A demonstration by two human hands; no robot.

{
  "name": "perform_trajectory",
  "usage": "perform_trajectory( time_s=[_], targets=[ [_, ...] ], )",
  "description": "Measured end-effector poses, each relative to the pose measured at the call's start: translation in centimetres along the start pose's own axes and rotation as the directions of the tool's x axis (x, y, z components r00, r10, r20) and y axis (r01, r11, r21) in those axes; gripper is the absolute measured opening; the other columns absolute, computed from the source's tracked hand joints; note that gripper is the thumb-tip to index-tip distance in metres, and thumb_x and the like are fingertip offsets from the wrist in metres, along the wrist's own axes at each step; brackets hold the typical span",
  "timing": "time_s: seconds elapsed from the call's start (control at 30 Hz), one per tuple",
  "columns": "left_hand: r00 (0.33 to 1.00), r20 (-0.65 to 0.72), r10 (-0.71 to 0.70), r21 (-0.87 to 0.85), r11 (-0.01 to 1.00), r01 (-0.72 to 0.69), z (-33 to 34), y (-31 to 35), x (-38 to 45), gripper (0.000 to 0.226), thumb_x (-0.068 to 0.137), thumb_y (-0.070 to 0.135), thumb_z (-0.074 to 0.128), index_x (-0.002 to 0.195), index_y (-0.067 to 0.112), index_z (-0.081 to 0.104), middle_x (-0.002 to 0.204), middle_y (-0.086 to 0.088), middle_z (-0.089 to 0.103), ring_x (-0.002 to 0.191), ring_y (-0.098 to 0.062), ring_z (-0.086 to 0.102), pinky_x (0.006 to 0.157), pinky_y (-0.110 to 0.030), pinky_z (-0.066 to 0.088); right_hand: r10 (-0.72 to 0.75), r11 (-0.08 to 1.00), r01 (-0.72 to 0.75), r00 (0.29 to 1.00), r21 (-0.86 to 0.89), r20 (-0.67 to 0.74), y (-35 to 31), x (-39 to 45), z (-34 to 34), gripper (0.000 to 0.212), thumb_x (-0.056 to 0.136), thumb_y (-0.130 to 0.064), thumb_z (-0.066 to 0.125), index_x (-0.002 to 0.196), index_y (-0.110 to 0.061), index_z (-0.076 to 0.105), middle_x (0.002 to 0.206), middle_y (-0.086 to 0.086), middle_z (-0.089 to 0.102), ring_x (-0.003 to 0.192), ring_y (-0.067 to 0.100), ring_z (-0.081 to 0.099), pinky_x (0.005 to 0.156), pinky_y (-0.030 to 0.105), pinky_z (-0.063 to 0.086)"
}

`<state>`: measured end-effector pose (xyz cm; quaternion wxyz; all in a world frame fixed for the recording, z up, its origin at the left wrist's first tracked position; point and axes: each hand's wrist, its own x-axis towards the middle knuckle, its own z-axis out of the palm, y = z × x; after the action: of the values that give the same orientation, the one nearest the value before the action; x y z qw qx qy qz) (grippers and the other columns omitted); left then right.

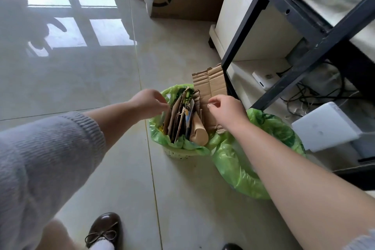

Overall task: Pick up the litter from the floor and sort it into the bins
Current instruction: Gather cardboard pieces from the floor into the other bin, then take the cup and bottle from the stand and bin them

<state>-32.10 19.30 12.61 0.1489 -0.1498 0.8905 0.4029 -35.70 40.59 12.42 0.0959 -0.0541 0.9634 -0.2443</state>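
Reaching over the green-lined bin (178, 153), left hand (149, 101) hovers w/ fingers loosely curled, holding nothing, just beside the cardboard scraps (178, 119) packed upright inside. Right hand (227, 110) also loose, fingertips at a tall corrugated cardboard piece (210, 83) standing in the bin; grip can't be confirmed. 2nd green-bagged bin (239, 168) sits just right, on tiled floor (101, 87).

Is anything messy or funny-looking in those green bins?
Yes. The left bin is stuffed with upright cardboard, and one torn corrugated piece sticks up far above its rim. The right bin's green bag hangs loose and crumpled.
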Motion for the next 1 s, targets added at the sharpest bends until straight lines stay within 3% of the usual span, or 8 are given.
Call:
perform_trajectory(
  time_s=[0.17, 0.3, 0.4, 0.57, 0.67, 0.83, 1.0],
  targets=[
    [0.998, -0.048, 0.045, -0.197, 0.979, -0.054, -0.2, 2.7, -3.0, 0.018, 0.085, 0.021, 0.062, 0.100, 0.014, 0.067, 0.087, -0.005, 0.070, 0.083, -0.017, 0.067, 0.067, -0.026, 0.053, 0.027, 0.991, -0.015, 0.996, 0.134, -0.089, 0.8, -3.6, -2.9, 0.023, 0.090, -0.026, 0.053, 0.109, -0.023, 0.065, 0.108, -0.001, 0.067, 0.097, 0.019, 0.061, 0.079, 0.029, 0.048],
    [0.997, -0.043, 0.068, -0.367, 0.927, -0.079, 0.4, 5.5, -6.5, 0.018, 0.086, 0.021, 0.062, 0.104, 0.016, 0.065, 0.092, -0.004, 0.069, 0.086, -0.011, 0.066, 0.070, -0.024, 0.053, 0.077, 0.955, -0.024, 0.983, 0.296, -0.166, 1.9, -7.9, -5.9, 0.017, 0.089, -0.023, 0.055, 0.101, -0.024, 0.066, 0.090, -0.003, 0.067, 0.082, 0.019, 0.061, 0.078, 0.031, 0.052],
    [0.994, -0.035, 0.106, -0.477, 0.872, -0.109, 1.3, 7.7, -10.3, 0.013, 0.086, 0.021, 0.063, 0.100, 0.021, 0.063, 0.100, -0.005, 0.069, 0.093, -0.012, 0.066, 0.078, -0.027, 0.053, 0.123, 0.924, -0.032, 0.969, 0.380, -0.215, 3.3, -12.3, -8.3, 0.013, 0.088, -0.024, 0.056, 0.096, -0.027, 0.066, 0.090, -0.004, 0.068, 0.087, 0.019, 0.063, 0.083, 0.039, 0.054],
    [0.983, -0.005, 0.185, -0.527, 0.835, -0.159, 3.5, 11.0, -17.4, 0.008, 0.084, 0.019, 0.066, 0.091, 0.023, 0.065, 0.098, -0.005, 0.070, 0.088, -0.011, 0.067, 0.061, -0.019, 0.055, 0.200, 0.894, -0.067, 0.944, 0.442, -0.261, 5.9, -21.6, -12.1, 0.013, 0.087, -0.026, 0.056, 0.080, -0.035, 0.062, 0.080, -0.014, 0.064, 0.085, 0.015, 0.063, 0.083, 0.041, 0.055],
    [0.966, 0.038, 0.256, -0.518, 0.832, -0.200, 5.6, 13.5, -21.9, 0.009, 0.084, 0.018, 0.066, 0.092, 0.020, 0.068, 0.093, -0.006, 0.071, 0.086, -0.015, 0.066, 0.076, -0.031, 0.054, 0.247, 0.880, -0.081, 0.919, 0.467, -0.307, 7.4, -28.0, -14.0, 0.015, 0.086, -0.025, 0.057, 0.077, -0.035, 0.062, 0.080, -0.014, 0.065, 0.085, 0.015, 0.064, 0.084, 0.042, 0.055],
    [0.896, 0.174, 0.409, -0.516, 0.813, -0.271, 11.1, 20.0, -30.2, 0.006, 0.083, 0.022, 0.066, 0.079, 0.027, 0.065, 0.089, 0.002, 0.071, 0.083, -0.005, 0.066, 0.077, -0.029, 0.053, 0.375, 0.847, -0.124, 0.828, 0.517, -0.416, 9.8, -38.5, -17.7, 0.009, 0.086, -0.026, 0.058, 0.085, -0.032, 0.065, 0.082, -0.008, 0.066, 0.080, 0.014, 0.060, 0.089, 0.044, 0.052],
    [0.763, 0.362, 0.536, -0.544, 0.785, -0.294, 17.5, 24.7, -39.4, 0.004, 0.083, 0.025, 0.065, 0.087, 0.026, 0.066, 0.094, 0.002, 0.071, 0.088, -0.006, 0.067, 0.073, -0.025, 0.051, 0.509, 0.813, -0.185, 0.688, 0.553, -0.517, 12.3, -48.7, -20.6, 0.019, 0.088, -0.025, 0.056, 0.076, -0.038, 0.063, 0.084, -0.013, 0.066, 0.090, 0.013, 0.063, 0.088, 0.043, 0.053]
  ],
)
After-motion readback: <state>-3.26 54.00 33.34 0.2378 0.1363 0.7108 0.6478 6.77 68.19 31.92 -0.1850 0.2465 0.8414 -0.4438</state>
